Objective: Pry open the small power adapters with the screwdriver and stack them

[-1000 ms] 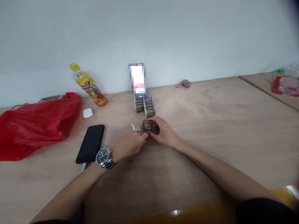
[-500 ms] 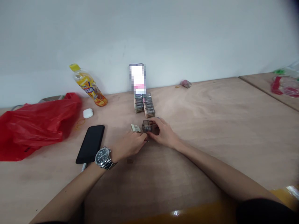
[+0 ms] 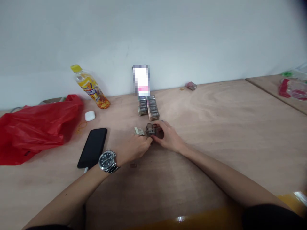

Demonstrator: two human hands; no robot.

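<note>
A small smoky see-through box (image 3: 151, 129) is gripped at its right side between the thumb and fingers of my right hand (image 3: 168, 136). My left hand (image 3: 136, 147), with a steel watch (image 3: 107, 160) on the wrist, is closed with its fingertips near the box's lower left edge. What those fingers pinch, if anything, is hidden. Just beyond the left knuckles lies a pale cream piece (image 3: 138, 131), partly covered by the hand. Two rows of small see-through boxes (image 3: 148, 107) stand behind my hands. A small brown flat piece (image 3: 133, 165) lies below my left hand.
A lit phone (image 3: 141, 80) leans on the wall. To the left are a black phone (image 3: 92, 148) with a cable, a white earphone case (image 3: 90, 116), a leaning drink bottle (image 3: 92, 88) and a red plastic bag (image 3: 40, 127). A pinkish small box (image 3: 191, 86) lies at the wall.
My left wrist and watch have shifted very slightly to the right. My right hand stays in place on the box.
</note>
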